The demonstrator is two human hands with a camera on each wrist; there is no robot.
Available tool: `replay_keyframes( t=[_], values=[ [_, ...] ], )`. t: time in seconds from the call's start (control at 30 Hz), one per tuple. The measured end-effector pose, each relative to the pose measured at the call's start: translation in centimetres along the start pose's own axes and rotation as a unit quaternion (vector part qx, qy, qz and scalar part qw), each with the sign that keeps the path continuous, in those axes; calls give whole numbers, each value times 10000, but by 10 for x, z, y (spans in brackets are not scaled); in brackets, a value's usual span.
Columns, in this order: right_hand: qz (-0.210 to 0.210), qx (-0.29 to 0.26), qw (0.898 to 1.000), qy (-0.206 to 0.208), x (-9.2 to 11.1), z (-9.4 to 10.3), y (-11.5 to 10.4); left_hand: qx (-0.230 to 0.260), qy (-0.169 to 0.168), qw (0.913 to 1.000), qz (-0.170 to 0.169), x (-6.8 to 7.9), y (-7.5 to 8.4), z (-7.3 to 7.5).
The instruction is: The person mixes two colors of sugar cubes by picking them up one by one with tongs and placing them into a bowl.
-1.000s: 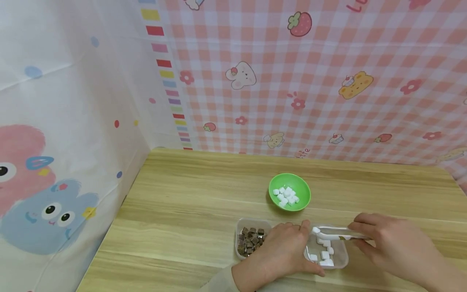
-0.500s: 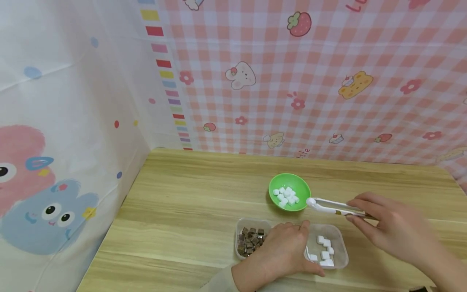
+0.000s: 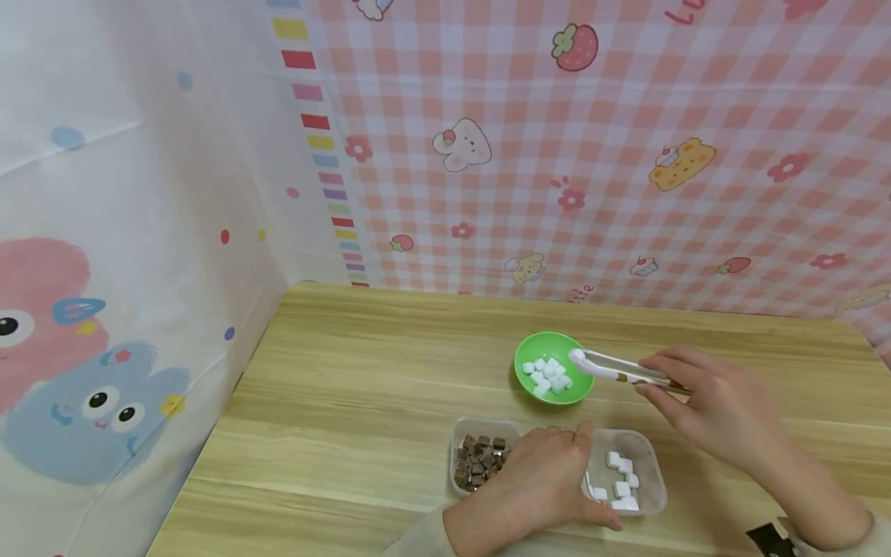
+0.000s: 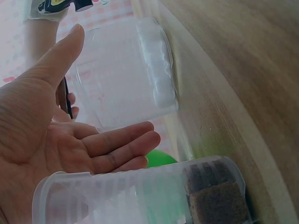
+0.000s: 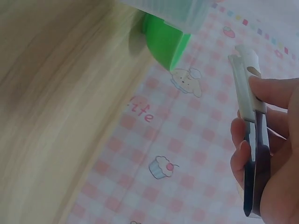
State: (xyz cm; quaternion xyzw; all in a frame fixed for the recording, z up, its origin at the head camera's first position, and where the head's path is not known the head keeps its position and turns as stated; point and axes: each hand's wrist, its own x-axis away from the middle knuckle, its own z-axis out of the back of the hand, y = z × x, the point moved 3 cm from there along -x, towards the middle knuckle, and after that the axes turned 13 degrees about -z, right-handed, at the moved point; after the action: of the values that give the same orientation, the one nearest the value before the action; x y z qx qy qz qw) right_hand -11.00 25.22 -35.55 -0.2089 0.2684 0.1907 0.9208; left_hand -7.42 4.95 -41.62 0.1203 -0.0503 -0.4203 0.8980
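My right hand grips a pair of tongs with metal handles and white ends. Their tips, with what looks like a white cube between them, are over the right rim of a green bowl that holds several white cubes. My left hand is between two clear plastic boxes, its fingers extended and its thumb by the right box's near edge. Several white cubes lie in the right box. Brown cubes fill part of the left box, which the left hand partly hides.
The wooden table runs back to a pink checked cloth with cartoon prints. A white cloth with cartoon figures hangs at the left.
My right hand has carried the tongs up from the right box, then leftward to the bowl, with a white cube apparently at their tips. The left hand has stayed in place.
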Motion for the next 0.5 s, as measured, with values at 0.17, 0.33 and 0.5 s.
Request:
replay_keyframes(
  t=[0.17,0.33,0.5],
  values=[
    [-129,-98,9997,-161,2,-9,4,-70,9,10000,20,-1,0,-1],
    [-311,-147,9990,-270,5,-15,6,-154,92,9998,-16,-1,1,-1],
    [-403,-144,9987,-282,7,-14,6,-94,52,9999,10,0,1,-1]
  ],
)
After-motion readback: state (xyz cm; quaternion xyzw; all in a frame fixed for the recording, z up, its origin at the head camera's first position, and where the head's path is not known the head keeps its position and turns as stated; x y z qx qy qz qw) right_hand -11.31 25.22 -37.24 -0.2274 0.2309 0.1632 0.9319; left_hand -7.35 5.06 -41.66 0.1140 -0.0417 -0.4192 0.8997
